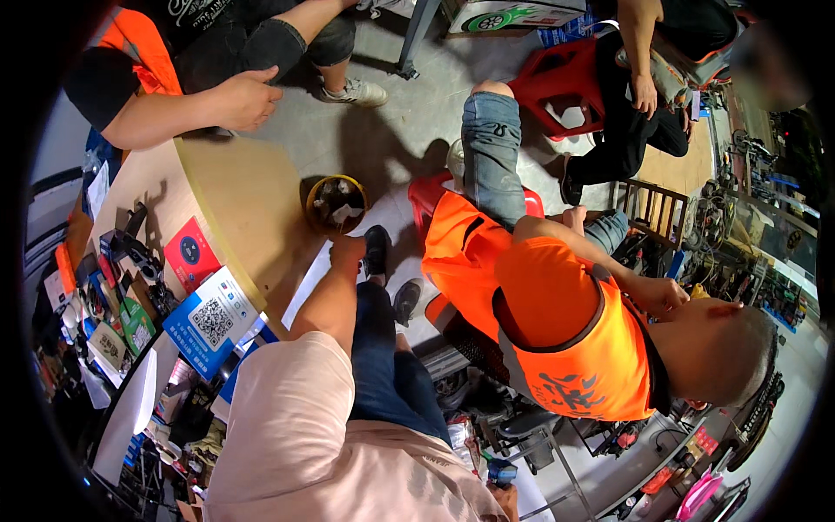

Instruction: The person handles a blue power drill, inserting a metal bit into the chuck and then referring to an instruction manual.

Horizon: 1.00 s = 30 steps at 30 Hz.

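Observation:
My left hand (348, 250) is closed in a fist at the edge of the wooden desk (200, 165). A white sheet (310, 277) lies along that forearm, its upper end close to the fist; what the fingers hold is hidden. At the lower edge, my right hand (505, 498) is partly cut off by the picture's rim. It appears closed around a small blue and dark object (502, 472), whose kind I cannot make out. Beyond my left hand, a yellow-rimmed bin (337, 179) with litter inside stands on the floor.
A person in an orange vest (557, 348) sits close on my right, on a red stool (426, 193). Others sit at upper left and upper right, near another red stool (561, 87). The desk bears a red card (192, 254), a blue code card (211, 320) and clutter.

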{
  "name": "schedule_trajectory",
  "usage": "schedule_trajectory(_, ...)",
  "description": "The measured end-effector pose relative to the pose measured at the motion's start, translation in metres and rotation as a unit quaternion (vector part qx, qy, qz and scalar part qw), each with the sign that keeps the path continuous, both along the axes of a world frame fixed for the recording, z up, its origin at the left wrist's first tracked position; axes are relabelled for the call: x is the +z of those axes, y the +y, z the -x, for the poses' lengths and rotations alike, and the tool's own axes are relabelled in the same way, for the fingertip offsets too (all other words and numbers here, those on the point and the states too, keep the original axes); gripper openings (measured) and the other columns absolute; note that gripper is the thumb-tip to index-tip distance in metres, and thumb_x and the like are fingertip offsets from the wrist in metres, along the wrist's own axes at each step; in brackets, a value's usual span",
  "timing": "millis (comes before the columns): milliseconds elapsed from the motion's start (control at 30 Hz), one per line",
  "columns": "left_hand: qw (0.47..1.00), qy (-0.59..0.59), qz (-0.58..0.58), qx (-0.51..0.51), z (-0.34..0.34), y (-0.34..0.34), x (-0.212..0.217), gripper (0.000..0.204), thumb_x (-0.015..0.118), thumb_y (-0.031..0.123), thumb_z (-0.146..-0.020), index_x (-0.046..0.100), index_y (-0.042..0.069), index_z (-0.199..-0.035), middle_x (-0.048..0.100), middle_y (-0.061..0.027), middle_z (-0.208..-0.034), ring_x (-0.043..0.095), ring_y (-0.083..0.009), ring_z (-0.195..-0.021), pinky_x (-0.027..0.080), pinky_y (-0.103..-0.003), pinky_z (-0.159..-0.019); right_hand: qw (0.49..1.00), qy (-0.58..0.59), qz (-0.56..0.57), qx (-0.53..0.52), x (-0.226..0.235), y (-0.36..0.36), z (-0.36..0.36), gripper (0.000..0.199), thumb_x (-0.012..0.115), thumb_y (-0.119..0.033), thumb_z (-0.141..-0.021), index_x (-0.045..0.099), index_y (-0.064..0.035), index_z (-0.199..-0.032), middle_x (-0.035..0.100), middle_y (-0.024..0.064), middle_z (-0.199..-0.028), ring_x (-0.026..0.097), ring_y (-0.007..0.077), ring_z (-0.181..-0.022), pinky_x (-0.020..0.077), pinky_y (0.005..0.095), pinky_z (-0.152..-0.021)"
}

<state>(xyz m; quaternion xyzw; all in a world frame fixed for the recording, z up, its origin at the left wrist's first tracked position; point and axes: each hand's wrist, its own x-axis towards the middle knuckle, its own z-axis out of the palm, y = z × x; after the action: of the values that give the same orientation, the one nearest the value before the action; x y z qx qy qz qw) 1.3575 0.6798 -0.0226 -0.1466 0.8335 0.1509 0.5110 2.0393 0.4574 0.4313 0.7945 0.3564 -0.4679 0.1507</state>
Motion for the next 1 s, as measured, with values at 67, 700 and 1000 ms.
schedule_trajectory(67, 0.996, 0.026, 0.019, -0.084, -0.024, 0.002, -0.003, 0.066, 0.066, 0.025, -0.087, 0.042, -0.008, -0.139, 0.071, -0.0304, -0.117, 0.075, -0.0424, -0.094, 0.061, -0.05, -0.082, 0.988, -0.055, 0.107, 0.095, -0.007, 0.022, 0.014, 0.036, 0.075, -0.029, -0.086, 0.074, -0.0106, -0.117, 0.074, 0.0211, -0.114, 0.071, 0.0337, -0.105, 0.0542, 0.0439, -0.092)
schedule_trajectory(700, 0.936, -0.137, -0.316, -0.075, -0.175, -0.151, 0.335, 0.029, 0.061, 0.025, -0.1, 0.065, 0.004, -0.119, 0.073, -0.0102, -0.105, 0.072, -0.0209, -0.083, 0.057, -0.033, -0.065, 0.868, 0.287, -0.156, 0.375, -0.001, 0.18, 0.161, 0.041, 0.083, -0.025, -0.075, 0.071, -0.0056, -0.109, 0.071, 0.0214, -0.088, 0.068, 0.0433, -0.084, 0.0548, 0.0468, -0.076)
schedule_trajectory(1000, 0.887, -0.054, -0.457, -0.039, -0.253, -0.245, 0.471, 0.021, 0.061, 0.011, -0.102, 0.068, 0.0, -0.119, 0.076, -0.0093, -0.105, 0.072, -0.0159, -0.089, 0.055, -0.03, -0.072, 0.786, 0.618, -0.027, -0.013, 0.018, 0.149, 0.294, 0.019, 0.075, -0.011, -0.094, 0.067, -0.0041, -0.11, 0.069, 0.0043, -0.094, 0.066, 0.0158, -0.075, 0.0536, 0.0327, -0.068)
